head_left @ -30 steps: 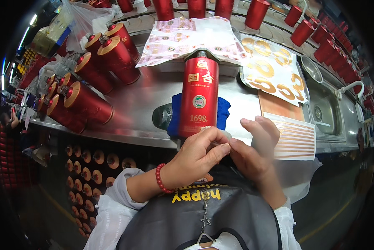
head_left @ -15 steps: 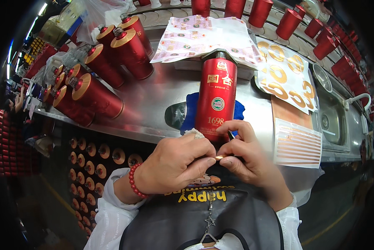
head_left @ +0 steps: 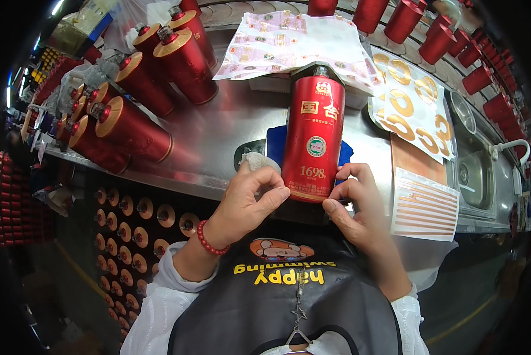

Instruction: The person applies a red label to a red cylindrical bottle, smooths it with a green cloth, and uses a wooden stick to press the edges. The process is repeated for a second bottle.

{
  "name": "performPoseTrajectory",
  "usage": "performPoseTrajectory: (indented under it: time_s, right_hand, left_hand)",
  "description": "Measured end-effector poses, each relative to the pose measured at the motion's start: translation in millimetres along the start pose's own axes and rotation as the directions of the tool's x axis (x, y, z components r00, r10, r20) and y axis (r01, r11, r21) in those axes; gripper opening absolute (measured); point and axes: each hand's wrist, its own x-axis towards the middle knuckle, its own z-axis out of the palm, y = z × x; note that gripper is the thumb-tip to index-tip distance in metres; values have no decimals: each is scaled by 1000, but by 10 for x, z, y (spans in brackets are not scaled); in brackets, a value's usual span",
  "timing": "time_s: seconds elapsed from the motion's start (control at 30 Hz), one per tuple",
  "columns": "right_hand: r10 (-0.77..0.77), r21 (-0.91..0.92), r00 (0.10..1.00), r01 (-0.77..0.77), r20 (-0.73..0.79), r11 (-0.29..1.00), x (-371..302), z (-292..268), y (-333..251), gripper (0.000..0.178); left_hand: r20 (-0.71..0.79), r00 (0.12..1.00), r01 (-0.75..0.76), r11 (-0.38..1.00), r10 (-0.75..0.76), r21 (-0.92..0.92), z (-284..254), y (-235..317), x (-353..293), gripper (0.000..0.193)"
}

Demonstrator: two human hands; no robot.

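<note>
A red bottle [head_left: 314, 133] with gold lettering and a round green-and-white badge lies on a blue cloth [head_left: 275, 148], its base toward me. Across the bottle near its base runs a thin gold strip [head_left: 308, 196]. At the strip's left end, my left hand [head_left: 249, 198] pinches with thumb and finger; a whitish wrap covers one of its fingers. My right hand [head_left: 358, 204] pinches at the right end, beside the bottle's lower edge. The fingertips partly hide both strip ends.
Red bottles with gold shoulders [head_left: 185, 65] stand at the left. Behind lie printed label sheets [head_left: 313, 41]. On the right are a sheet of gold rings [head_left: 416, 103], a sheet of strips [head_left: 425, 204] and a metal sink [head_left: 477, 177]. More bottles [head_left: 140, 236] stand below the table edge.
My hands have moved apart, from close together in front of the bottle to either side of its base. The gold strip now lies across the bottle's lower end.
</note>
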Motion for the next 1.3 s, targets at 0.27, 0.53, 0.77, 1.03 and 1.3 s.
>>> performPoseTrajectory:
  time_s: [0.27, 0.53, 0.77, 1.03, 1.3]
  right_hand:
    - [56, 93, 998, -58, 23, 994, -8, -33, 86, 9]
    - [44, 86, 996, -50, 71, 995, -13, -79, 173, 12]
    - [74, 94, 997, -76, 27, 993, -7, -14, 131, 26]
    - [106, 88, 994, -107, 14, 990, -5, 6, 133, 32]
    - [88, 54, 996, -88, 6, 995, -5, 8, 140, 32]
  left_hand:
    - [40, 995, 93, 993, -91, -69, -24, -24, -4, 14]
    - [49, 997, 60, 998, -59, -14, -26, -11, 14, 15]
    - [-13, 1000, -28, 998, 29, 62, 9, -29, 8, 15]
    - [-11, 997, -71, 995, 72, 63, 7, -19, 21, 15]
    - [-7, 997, -77, 995, 77, 68, 4, -23, 29, 16]
